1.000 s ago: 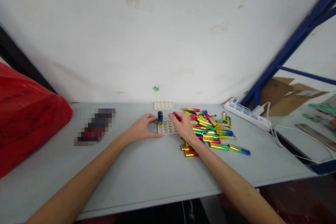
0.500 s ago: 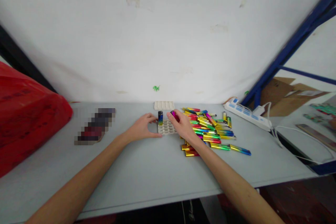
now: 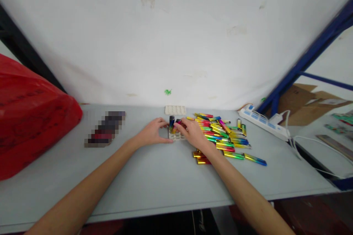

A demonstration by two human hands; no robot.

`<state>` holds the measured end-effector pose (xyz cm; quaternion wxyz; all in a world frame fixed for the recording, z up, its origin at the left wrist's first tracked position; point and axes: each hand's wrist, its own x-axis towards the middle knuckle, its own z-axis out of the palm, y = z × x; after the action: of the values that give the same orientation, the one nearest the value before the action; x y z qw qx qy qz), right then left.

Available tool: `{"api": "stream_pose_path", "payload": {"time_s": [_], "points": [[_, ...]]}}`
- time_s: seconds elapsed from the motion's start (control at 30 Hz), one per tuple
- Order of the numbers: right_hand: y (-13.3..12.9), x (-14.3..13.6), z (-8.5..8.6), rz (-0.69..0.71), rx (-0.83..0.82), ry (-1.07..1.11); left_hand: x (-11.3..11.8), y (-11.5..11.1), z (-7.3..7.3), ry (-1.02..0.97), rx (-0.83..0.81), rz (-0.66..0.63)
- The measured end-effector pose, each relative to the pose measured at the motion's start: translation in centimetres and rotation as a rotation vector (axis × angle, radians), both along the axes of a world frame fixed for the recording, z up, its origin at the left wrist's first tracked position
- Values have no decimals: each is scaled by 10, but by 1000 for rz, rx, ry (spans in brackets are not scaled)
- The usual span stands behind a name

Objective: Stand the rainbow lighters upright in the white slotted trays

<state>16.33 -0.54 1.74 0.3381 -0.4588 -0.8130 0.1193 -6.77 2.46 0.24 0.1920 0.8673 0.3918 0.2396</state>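
A pale tray with round holes lies on the grey table between my hands. One blue and yellow lighter stands upright in its back left part. My right hand is closed on a purple lighter, which it holds over the tray, just right of the standing one. At the tray's left edge is my left hand, thumb and fingers spread apart, with nothing held between them. A pile of shiny multicoloured lighters lies to the right, partly behind my right wrist.
A second pale tray lies near the wall. On the left are a red bag and a pixelated dark object. At the right, a white power strip with cables sits near a cardboard box and blue frame.
My right hand has lowered the purple lighter onto or close to the tray, beside the standing lighter. My left hand keeps its place at the tray. The view has shifted slightly.
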Motion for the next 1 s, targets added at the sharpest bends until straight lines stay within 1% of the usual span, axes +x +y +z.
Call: {"api": "stream_pose_path", "payload": {"time_s": [0.17,0.27,0.37,0.47,0.57,0.67,0.73,0.77,0.83,0.9,1.0], "points": [[1,-2,1,17,-30,-98,0,0,-1,2,7,-12],[1,-5,5,60,-14,-226,0,-1,0,1,7,-14],[3,-8,5,45,28,-321,1,-1,1,-2,2,-12],[4,-6,5,48,63,-304,0,-1,1,-1,4,-12],[-2,10,14,68,76,-188,0,0,0,-7,11,-14],[-26,39,30,88,91,-98,-1,1,-1,-9,11,-7],[-51,61,38,117,68,-91,-1,1,-1,-5,4,-2],[-65,71,40,131,56,-100,-1,1,-1,-4,-2,-3],[-90,89,37,122,22,-146,0,0,1,1,-13,-3],[-110,101,27,99,27,-213,0,0,1,11,-16,3],[-126,109,9,68,48,-309,0,1,1,27,-19,9]]}}
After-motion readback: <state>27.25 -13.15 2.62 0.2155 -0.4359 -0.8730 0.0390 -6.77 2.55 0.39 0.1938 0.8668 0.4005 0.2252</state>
